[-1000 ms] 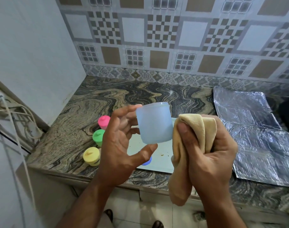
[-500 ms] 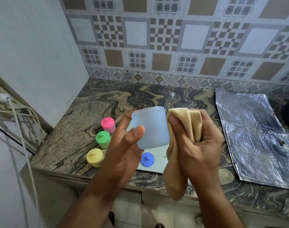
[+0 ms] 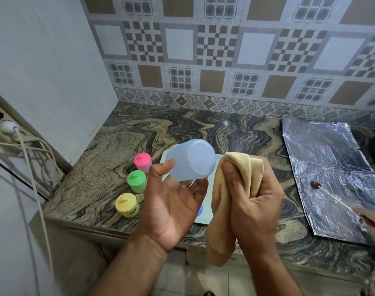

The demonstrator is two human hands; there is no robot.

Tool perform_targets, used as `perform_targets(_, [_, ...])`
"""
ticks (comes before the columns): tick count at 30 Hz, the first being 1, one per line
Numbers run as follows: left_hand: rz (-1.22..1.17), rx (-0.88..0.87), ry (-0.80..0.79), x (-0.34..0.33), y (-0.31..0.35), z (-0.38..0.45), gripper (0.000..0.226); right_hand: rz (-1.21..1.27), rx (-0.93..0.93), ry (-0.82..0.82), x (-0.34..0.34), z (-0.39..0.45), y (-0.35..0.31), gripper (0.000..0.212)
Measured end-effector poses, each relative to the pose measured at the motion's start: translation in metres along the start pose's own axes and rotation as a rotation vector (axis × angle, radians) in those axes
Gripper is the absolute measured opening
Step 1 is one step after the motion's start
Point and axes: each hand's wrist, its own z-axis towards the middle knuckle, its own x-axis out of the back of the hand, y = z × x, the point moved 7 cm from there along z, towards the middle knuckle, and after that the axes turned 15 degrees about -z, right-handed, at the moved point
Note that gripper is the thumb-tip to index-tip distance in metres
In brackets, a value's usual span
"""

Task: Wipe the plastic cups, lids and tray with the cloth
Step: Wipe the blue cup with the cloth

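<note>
Tilted since earlier, blue cup (image 3: 190, 160) now shows its base, pinched by left hand (image 3: 173, 201); right hand (image 3: 252, 201), at 3 o'clock, clamps cloth (image 3: 231, 189) over marble counter (image 3: 122, 146).

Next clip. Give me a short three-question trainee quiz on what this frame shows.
1. True or false: the left hand holds the blue cup with its base toward the camera.
2. What does the right hand grip? A) a lid B) the cloth C) the tray
3. How many lidded cups stand on the counter left of the tray, and in which colours?

Key: 1 true. 2 B. 3 three: pink, green, yellow.
</note>
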Motion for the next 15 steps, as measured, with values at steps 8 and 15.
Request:
perform_targets(8, [-0.05,-0.051,0.056,0.003,0.01,0.0,0.118,0.003,0.037,-0.007,-0.003,-0.005,-0.008,0.013])
perform_targets(15, [0.137,-0.07,-0.017,0.001,0.021,0.003,0.103,-0.042,0.235,-0.037,-0.019,-0.003,-0.043,0.015])
